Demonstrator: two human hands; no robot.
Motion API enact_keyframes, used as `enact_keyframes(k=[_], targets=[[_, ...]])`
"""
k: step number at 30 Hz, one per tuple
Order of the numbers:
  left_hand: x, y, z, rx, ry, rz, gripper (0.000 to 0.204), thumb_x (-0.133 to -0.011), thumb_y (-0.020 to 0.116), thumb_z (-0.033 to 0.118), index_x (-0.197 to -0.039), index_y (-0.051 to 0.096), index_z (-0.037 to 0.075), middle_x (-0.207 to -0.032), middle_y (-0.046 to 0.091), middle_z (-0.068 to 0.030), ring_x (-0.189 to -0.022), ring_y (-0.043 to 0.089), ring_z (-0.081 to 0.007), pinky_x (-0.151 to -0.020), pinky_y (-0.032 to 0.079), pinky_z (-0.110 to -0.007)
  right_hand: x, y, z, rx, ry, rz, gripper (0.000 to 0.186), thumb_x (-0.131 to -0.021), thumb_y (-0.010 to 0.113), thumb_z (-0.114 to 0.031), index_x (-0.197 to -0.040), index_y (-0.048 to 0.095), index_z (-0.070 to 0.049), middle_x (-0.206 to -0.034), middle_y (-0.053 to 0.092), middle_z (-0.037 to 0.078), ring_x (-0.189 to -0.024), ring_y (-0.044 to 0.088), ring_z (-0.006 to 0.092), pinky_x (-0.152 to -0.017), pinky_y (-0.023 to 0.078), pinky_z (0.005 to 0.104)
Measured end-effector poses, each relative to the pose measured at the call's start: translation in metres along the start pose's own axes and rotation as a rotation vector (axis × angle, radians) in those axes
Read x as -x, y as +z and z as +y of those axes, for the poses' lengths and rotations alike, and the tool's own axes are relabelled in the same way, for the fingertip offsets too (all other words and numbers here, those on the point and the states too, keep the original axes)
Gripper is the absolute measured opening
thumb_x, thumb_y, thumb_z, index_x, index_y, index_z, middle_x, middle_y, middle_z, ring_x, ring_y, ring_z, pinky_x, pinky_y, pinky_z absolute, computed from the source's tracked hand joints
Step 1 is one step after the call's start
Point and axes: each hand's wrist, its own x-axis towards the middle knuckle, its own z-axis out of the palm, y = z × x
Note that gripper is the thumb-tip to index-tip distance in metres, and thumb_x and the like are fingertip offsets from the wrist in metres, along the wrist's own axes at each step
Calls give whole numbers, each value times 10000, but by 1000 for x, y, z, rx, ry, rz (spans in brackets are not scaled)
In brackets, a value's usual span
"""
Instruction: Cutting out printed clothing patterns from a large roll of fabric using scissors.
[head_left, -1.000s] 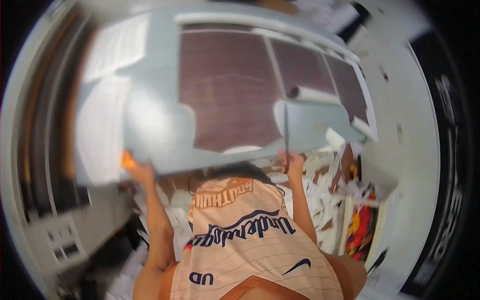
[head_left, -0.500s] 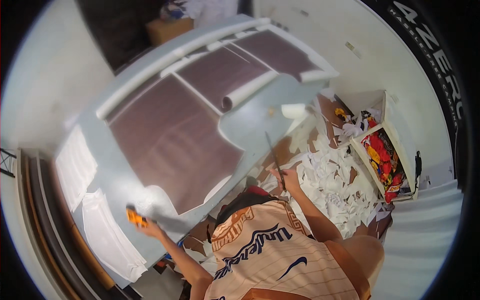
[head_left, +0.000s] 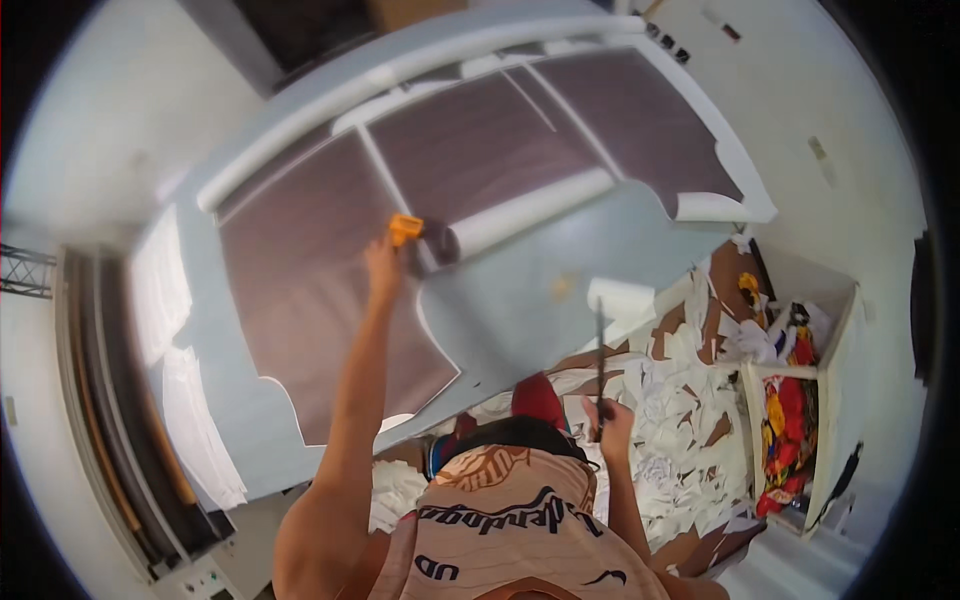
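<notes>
My left hand (head_left: 382, 268) reaches over the table, closed around a small orange-and-black tool (head_left: 405, 230) whose kind I cannot make out. Below the tool lies the printed brown sheet (head_left: 300, 290) with white borders, near the curled end of a rolled part (head_left: 530, 213). My right hand (head_left: 612, 425) is at the table's near side, gripping long dark scissors (head_left: 600, 350) by the handle. Their blades point away from me, toward a curled white piece (head_left: 622, 296) at the table edge.
A pale blue-grey table (head_left: 510, 300) fills the middle. White scraps (head_left: 670, 440) cover the floor at right, beside a white bin (head_left: 795, 430) of colourful scraps. White cut pieces (head_left: 195, 430) lie at the table's left end, near long rolls (head_left: 125, 400). A long white roll (head_left: 400, 80) lines the far edge.
My left hand has moved from the table's near left up and right over the brown sheet, carrying the orange tool. My right hand still holds the scissors. The view has shifted.
</notes>
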Motion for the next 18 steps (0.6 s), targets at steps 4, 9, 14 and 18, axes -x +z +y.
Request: enact_keyframes(k=[4, 9, 14, 18], targets=[[1, 43, 48, 46, 140, -191, 625, -802, 632, -62, -1402, 508, 62, -1204, 562, -214, -1116, 522, -440, -979, 439, -485, -63, -67, -35, -126, 65, -95, 381, -912, 761, -247, -662, 547, -56, -500, 472, -23, -373, 450, 75, -376, 307, 245], [27, 31, 110, 320, 318, -583, 566, -867, 670, 15, -1398, 484, 66, -1256, 551, -202, -1181, 517, -412, -1020, 437, -457, -135, -103, -76, -208, 68, -43, 352, -897, 783, -225, -699, 588, -9, -521, 500, -17, -380, 449, 67, -382, 316, 244], [25, 64, 148, 343, 247, -655, 547, -856, 685, 12, -1367, 492, 48, -1286, 550, -196, -1221, 505, -414, -1049, 421, -455, -171, -117, -85, -255, 78, -34, 351, -906, 773, -245, -715, 588, -16, -509, 487, -18, -368, 442, 74, -374, 323, 238], [37, 112, 178, 332, 360, -620, 545, -846, 684, 12, -1356, 498, 56, -1339, 543, -191, -1258, 498, -402, -1087, 402, -455, -177, -123, -81, -239, 96, -73, 388, -920, 742, -290, -675, 542, -66, -538, 477, -22, -389, 434, 74, -383, 321, 244]])
